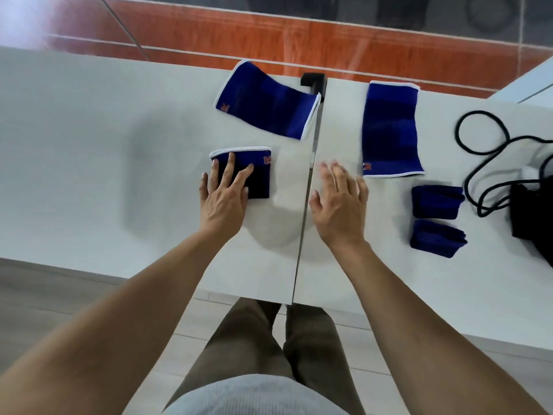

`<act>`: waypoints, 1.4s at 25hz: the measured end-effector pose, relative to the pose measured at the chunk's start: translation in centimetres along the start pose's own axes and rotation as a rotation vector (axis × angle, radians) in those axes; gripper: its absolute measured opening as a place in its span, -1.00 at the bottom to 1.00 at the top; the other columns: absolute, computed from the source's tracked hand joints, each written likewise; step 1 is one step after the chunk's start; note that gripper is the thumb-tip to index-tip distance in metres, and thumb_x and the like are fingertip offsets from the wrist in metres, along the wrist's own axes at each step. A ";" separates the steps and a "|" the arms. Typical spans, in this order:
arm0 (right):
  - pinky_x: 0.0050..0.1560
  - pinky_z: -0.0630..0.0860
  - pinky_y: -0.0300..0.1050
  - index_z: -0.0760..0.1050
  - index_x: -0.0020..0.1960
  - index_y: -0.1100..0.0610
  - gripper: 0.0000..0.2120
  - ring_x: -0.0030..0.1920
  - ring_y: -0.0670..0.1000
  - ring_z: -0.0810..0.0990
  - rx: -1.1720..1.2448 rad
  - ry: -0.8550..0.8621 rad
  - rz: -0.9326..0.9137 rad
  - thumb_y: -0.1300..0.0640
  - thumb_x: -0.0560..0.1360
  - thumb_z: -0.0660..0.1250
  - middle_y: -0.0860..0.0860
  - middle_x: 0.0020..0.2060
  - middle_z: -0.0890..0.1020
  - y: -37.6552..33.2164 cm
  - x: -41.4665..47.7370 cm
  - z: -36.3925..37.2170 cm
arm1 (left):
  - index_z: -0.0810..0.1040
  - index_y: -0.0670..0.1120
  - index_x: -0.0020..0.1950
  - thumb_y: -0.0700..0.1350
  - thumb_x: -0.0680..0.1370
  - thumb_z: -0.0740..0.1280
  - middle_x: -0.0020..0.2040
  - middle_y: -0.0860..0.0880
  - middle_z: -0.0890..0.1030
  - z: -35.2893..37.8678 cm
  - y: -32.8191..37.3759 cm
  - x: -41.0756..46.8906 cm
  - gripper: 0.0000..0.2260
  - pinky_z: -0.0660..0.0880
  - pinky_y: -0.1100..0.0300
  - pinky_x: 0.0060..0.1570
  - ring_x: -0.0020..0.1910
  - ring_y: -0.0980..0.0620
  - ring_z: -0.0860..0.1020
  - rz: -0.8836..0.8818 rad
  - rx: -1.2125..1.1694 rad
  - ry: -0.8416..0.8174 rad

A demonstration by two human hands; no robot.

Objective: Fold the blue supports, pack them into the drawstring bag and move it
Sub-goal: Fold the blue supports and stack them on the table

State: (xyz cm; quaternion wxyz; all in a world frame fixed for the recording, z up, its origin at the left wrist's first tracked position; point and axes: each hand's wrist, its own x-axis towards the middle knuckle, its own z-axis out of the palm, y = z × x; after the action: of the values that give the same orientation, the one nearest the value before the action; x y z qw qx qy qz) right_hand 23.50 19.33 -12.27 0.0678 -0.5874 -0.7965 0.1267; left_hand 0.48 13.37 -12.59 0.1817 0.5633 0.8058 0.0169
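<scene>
Folded blue cloth support (257, 175) with a white edge, lying on the white bench (89, 130) just left of the gap between the two bench tops. Pressed flat under the left hand (223, 199), likely to keep the fold from springing open. Fingers straight and spread, resting on top, not gripping.

Right hand (339, 202) open too, fingers loose, holding nothing, a bit blurred, just right of the gap. Cannot tell if touching the bench.

Not yet folded: tilted long blue support (266, 104) at the back, and straight long blue support (390, 130) on the right.

Small folded blue bundle (437, 202) and second small bundle (438, 238) side by side, near the black drawstring bag (529, 217) at the right edge, probably put there for easy packing. Black cord (481, 136) lying in loose loops.
</scene>
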 end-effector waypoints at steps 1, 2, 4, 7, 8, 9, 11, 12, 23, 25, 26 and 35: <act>0.51 0.14 0.20 0.21 0.57 0.12 -0.42 0.51 0.12 0.30 -0.024 0.025 0.107 -0.01 0.59 0.18 0.12 0.53 0.33 1.5 0.2 -0.4 | 0.20 0.20 0.56 -0.06 0.69 0.11 0.66 0.03 -0.01 -0.1 -0.1 0.1 -0.56 -0.09 -0.12 0.56 0.63 -0.13 -0.09 -0.006 -0.002 -0.004; 0.53 0.12 0.20 0.16 0.59 0.13 -0.39 0.53 0.13 0.27 -0.048 0.013 0.213 -0.03 0.60 0.17 0.12 0.54 0.29 2.9 0.6 -0.9 | 0.22 0.20 0.55 -0.08 0.68 0.11 0.66 0.03 -0.01 -0.2 0.1 0.2 -0.56 -0.08 -0.11 0.56 0.63 -0.14 -0.09 -0.009 -0.007 -0.007; 0.54 0.04 0.20 0.09 0.61 0.16 -0.38 0.56 0.12 0.20 -0.082 -0.069 0.349 -0.06 0.63 0.12 0.11 0.58 0.23 4.7 1.3 -1.3 | 0.24 0.19 0.55 -0.10 0.67 0.13 0.66 0.02 0.01 -0.4 0.5 0.2 -0.55 -0.04 -0.11 0.55 0.63 -0.15 -0.07 -0.025 -0.019 -0.003; 0.50 0.09 0.19 0.27 0.53 0.17 -0.44 0.48 0.14 0.33 -0.090 -0.105 0.283 -0.10 0.62 0.15 0.11 0.49 0.37 4.7 0.9 -1.3 | 0.25 0.18 0.54 -0.01 0.64 0.18 0.65 0.00 0.04 -0.5 0.4 0.1 -0.55 -0.02 -0.15 0.53 0.62 -0.17 -0.04 -0.053 -0.014 0.011; 0.45 0.16 0.17 0.38 0.44 0.16 -0.49 0.39 0.14 0.42 -0.070 -0.080 0.245 -0.10 0.59 0.20 0.11 0.40 0.47 4.1 0.3 -1.4 | 0.26 0.17 0.53 0.04 0.64 0.19 0.65 -0.01 0.05 -0.6 0.1 0.2 -0.56 -0.02 -0.17 0.53 0.62 -0.19 -0.04 -0.071 -0.020 0.010; 0.38 0.25 0.14 0.45 0.34 0.15 -0.55 0.28 0.13 0.49 -0.046 -0.052 0.219 -0.10 0.56 0.24 0.09 0.27 0.54 3.4 -0.7 -1.4 | 0.26 0.15 0.52 0.08 0.63 0.21 0.65 -0.03 0.05 -0.9 -0.3 0.2 -0.55 -0.02 -0.18 0.53 0.62 -0.21 -0.04 -0.091 -0.023 0.006; 0.21 0.39 0.04 0.49 0.18 0.12 -0.67 0.09 0.10 0.55 -0.003 0.000 0.187 -0.07 0.53 0.32 0.05 0.07 0.59 2.0 -3.2 -1.1 | 0.28 0.10 0.52 0.09 0.62 0.24 0.65 -0.06 0.06 -1.6 -0.9 0.3 -0.53 -0.03 -0.18 0.53 0.61 -0.25 -0.04 -0.139 -0.015 0.000; 0.14 0.43 0.00 0.49 0.15 0.12 -0.71 0.05 0.08 0.55 -0.001 0.010 0.185 -0.04 0.53 0.35 0.05 0.02 0.58 1.4 -4.5 -0.9 | 0.28 0.09 0.52 0.06 0.61 0.25 0.65 -0.08 0.07 -1.8 -1.0 0.4 -0.53 -0.03 -0.18 0.53 0.61 -0.26 -0.03 -0.169 -0.017 -0.003; 0.14 0.36 -0.16 0.51 0.13 0.08 -0.87 0.04 0.04 0.58 0.228 0.090 0.164 0.13 0.63 0.22 0.02 0.01 0.65 1.8 -10.3 -1.8 | 0.33 -0.06 0.45 -0.02 0.61 0.31 0.04 -0.05 0.65 -1.7 9.9 -3.0 -0.57 0.61 0.06 -0.01 0.00 -0.06 0.64 -0.370 -0.920 -0.296; 0.20 0.43 -0.12 0.52 0.17 0.06 -0.84 0.09 0.05 0.60 0.228 0.051 0.133 0.13 0.60 0.30 0.02 0.09 0.66 2.1 -13.2 -1.5 | 0.35 -0.12 0.42 -0.04 0.59 0.37 0.04 -0.13 0.66 -1.6 11.8 -1.8 -0.56 0.67 0.07 -0.13 -0.07 -0.07 0.69 -0.572 -1.188 -0.389; 0.20 0.48 -0.09 0.52 0.18 0.06 -0.80 0.10 0.06 0.61 0.222 0.032 0.122 0.14 0.56 0.36 0.02 0.10 0.67 2.2 -14.7 -1.3 | 0.39 -0.13 0.37 -0.07 0.57 0.40 0.08 -0.14 0.65 -1.5 12.4 -1.4 -0.59 0.67 0.09 -0.20 -0.07 -0.06 0.69 -0.590 -1.203 -0.383; 0.07 0.61 -0.19 0.52 0.12 0.02 -0.89 0.01 -0.08 0.66 1.086 -0.051 0.551 0.18 0.62 0.30 -0.08 -0.01 0.68 1.3 -13.6 -4.1 | 0.48 -0.14 0.04 -0.20 0.58 0.35 -0.09 -0.14 0.64 -6.6 14.4 -0.7 -0.92 0.68 0.01 -0.20 -0.30 -0.07 0.71 -0.451 -1.300 -0.126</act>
State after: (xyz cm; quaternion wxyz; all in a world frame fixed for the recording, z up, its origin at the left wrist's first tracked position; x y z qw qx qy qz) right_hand 29.79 7.23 -8.14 0.3033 -0.6501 -0.4378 0.5419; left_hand 11.61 19.16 -2.89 0.5282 0.1586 0.7174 0.4256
